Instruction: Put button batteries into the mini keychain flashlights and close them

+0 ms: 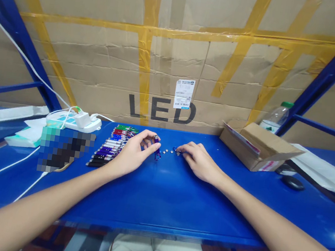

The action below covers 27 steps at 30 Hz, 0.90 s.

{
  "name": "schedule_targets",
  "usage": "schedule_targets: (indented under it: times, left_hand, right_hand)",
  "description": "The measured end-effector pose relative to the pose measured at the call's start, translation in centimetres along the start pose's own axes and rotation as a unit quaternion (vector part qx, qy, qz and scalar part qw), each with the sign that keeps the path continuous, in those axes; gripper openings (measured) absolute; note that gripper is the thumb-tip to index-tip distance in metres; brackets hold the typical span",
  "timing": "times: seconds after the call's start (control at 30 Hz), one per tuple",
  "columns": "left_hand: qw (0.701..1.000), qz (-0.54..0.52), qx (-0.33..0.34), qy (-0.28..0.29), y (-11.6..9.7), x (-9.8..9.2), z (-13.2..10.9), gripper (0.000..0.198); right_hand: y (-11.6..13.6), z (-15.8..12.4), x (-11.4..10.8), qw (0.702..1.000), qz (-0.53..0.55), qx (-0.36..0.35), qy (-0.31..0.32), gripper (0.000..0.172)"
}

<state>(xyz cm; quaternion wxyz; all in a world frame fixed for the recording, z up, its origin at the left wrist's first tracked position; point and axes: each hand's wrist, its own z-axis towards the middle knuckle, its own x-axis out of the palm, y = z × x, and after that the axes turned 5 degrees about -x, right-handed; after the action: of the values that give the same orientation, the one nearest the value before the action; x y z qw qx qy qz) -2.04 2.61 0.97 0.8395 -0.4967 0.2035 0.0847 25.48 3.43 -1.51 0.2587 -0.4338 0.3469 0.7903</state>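
My left hand (135, 149) pinches a small purple metal penlight (157, 140), held nearly upright with its lower end and a clip near the table. My right hand (199, 160) rests over the table with its fingers drawn together. At its fingertips is a small dark looped piece (175, 148); its shape is partly hidden. Between the hands lie several tiny silver discs, like button cells (171, 151), some right by the right fingertips. Left of my left hand, several slim keychain penlights (111, 143) lie in a row, in green, red, blue, silver, purple and black.
A white power strip (92, 124) with cables and a blurred-out dark object (64, 154) sit on the left. On the right stand an open cardboard box (258, 149), a bottle (274, 118) and a black mouse-like object (292, 183). Large cardboard (110, 62) backs the blue table (156, 199).
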Motion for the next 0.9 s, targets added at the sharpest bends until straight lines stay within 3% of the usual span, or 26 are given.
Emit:
schedule_targets:
  times: [0.3, 0.53, 0.9]
  left_hand:
    - [0.993, -0.087, -0.018, 0.075, 0.5, 0.3, 0.0, 0.023]
    - [0.982, -0.072, -0.055, 0.166, 1.0, 0.5, -0.3, 0.019]
    - [0.975, 0.099, 0.057, 0.19, 1.4, 0.3, -0.5, 0.021]
  right_hand:
    - [0.1, 0.0, 0.0, 1.0, 0.0, 0.009, 0.003, 0.024]
    - [0.4, 0.0, -0.1, 1.0, 0.012, 0.0, 0.004, 0.021]
    - [0.9, 0.0, -0.3, 1.0, 0.021, 0.003, 0.017, 0.017]
